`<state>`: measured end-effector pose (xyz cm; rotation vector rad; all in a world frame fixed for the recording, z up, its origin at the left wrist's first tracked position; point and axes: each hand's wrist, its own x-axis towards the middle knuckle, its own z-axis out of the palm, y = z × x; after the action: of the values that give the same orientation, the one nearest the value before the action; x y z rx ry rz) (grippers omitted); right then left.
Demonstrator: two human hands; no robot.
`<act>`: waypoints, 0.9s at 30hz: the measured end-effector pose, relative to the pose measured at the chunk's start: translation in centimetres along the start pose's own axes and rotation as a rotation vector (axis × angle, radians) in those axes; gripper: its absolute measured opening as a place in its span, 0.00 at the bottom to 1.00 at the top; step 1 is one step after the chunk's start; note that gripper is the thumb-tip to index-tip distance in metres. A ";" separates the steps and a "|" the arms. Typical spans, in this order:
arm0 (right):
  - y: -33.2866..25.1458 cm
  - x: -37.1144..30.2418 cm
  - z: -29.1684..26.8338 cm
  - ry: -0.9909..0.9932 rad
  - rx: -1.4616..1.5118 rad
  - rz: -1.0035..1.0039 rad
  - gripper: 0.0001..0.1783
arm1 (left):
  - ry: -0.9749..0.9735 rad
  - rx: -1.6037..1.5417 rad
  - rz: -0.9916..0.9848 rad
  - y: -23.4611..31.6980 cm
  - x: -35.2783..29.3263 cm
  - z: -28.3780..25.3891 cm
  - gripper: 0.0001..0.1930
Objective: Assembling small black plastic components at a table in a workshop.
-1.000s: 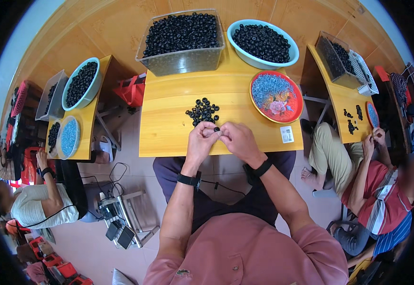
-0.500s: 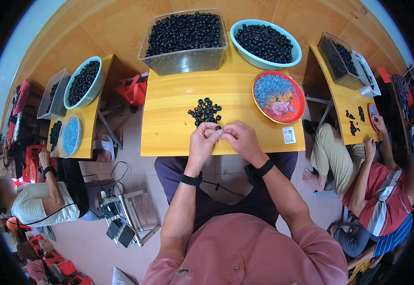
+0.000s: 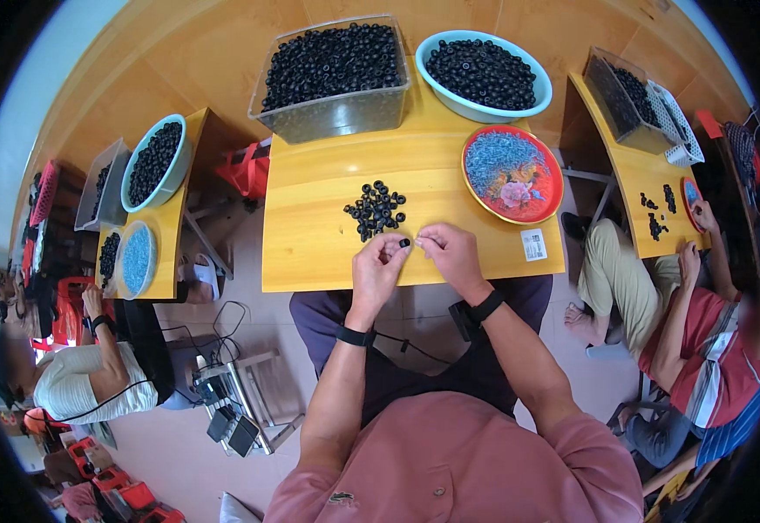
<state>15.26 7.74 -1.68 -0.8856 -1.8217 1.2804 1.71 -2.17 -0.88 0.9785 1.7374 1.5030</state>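
Observation:
Between the thumb and finger of my left hand [image 3: 376,272] is a small black ring-like piece [image 3: 404,243]. My right hand [image 3: 452,259] is just right of it, thumb and finger pinched together; whatever is between them is too small to name. Both hands are above the front part of the yellow table [image 3: 310,253]. Beyond my left hand lies a loose heap of similar black pieces [image 3: 374,209]. A round red tray [image 3: 544,206] with a flower pattern sits to the right, holding many thin bluish slivers [image 3: 495,159].
At the table's back stand a clear plastic bin [image 3: 336,122] and a light blue basin [image 3: 471,111], both full of black pieces. A white label [image 3: 533,246] is at the right edge. Co-workers sit at side tables, left [image 3: 164,253] and right [image 3: 637,187]. A metal stool [image 3: 254,392] stands lower left.
My hands have come slightly apart; before, their fingertips met around the black piece. It now shows more openly at my left fingertips. The whole view has shifted a little.

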 end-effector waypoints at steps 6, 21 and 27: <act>0.1 -0.4 -0.1 -0.009 -0.077 -0.071 0.07 | 0.020 0.058 0.057 0.2 -0.2 0.2 0.07; -2.1 -0.6 0.1 -0.029 -0.276 -0.325 0.07 | 0.059 0.173 0.127 0.6 -0.4 0.3 0.08; -3.6 -0.9 0.7 -0.008 -0.460 -0.493 0.07 | 0.102 0.114 0.161 0.4 -0.9 0.2 0.08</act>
<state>14.71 5.68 1.41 -0.5962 -2.2052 0.5688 2.41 -2.77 -0.48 1.1417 1.8714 1.5931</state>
